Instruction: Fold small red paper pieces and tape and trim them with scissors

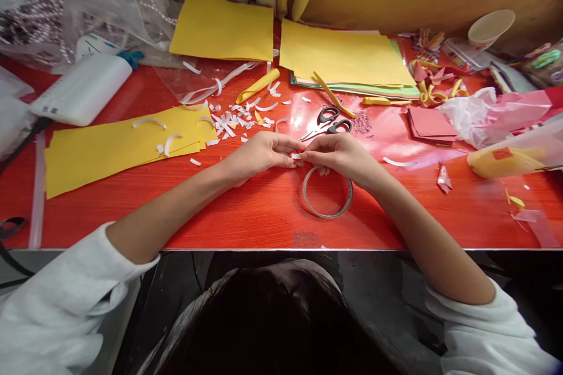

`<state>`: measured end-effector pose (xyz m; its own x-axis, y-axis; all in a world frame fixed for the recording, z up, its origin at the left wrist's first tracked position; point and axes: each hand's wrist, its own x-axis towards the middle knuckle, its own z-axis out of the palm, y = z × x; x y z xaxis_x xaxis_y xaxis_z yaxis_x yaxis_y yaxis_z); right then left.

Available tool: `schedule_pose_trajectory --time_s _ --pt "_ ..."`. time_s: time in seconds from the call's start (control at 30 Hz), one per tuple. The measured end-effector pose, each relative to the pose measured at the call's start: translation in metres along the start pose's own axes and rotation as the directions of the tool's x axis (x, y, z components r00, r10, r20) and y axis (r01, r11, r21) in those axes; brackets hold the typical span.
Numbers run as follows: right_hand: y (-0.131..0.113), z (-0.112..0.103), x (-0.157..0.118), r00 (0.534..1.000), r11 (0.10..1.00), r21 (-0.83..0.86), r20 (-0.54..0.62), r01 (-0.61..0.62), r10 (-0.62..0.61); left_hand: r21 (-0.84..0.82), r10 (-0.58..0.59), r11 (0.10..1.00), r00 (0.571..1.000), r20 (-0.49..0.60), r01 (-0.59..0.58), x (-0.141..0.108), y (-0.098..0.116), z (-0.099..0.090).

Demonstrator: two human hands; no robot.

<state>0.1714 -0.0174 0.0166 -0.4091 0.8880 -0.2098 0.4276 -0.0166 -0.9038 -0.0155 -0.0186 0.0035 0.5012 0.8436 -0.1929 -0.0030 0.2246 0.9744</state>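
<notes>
My left hand [265, 156] and my right hand [345, 158] meet above the red table [246, 217], thumbs and fingertips pinched on a small white strip [296, 156] between them. Just below my right hand a roll of clear tape [328, 215] lies flat, its upper edge near the curled fingers. Scissors [329, 122] with black handles rest right behind my hands. White paper scraps [226, 123] are scattered to the left, beside a rolled yellow paper tube [258, 86].
Yellow strips [109, 146] and a white device [83, 91] lie at the left. Stacked yellow sheets [343, 55] are at the back. Red paper squares [431, 126], crumpled pink wrapping [510, 110] and a paper cup [491, 29] stand or lie right. The table's front edge runs below my forearms.
</notes>
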Motion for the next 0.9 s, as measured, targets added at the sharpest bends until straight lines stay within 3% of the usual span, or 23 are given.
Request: schedule_pose_trajectory --time_s 0.37,0.9 --pt "0.002 0.001 0.002 1.000 0.998 -0.061 -0.006 0.002 -0.003 0.018 -0.029 0.999 0.999 -0.038 0.030 -0.002 0.002 0.002" --pt "0.001 0.003 0.002 0.999 0.995 -0.097 -0.025 0.039 -0.042 0.090 0.044 0.995 0.992 -0.114 -0.034 0.000 -0.005 0.010"
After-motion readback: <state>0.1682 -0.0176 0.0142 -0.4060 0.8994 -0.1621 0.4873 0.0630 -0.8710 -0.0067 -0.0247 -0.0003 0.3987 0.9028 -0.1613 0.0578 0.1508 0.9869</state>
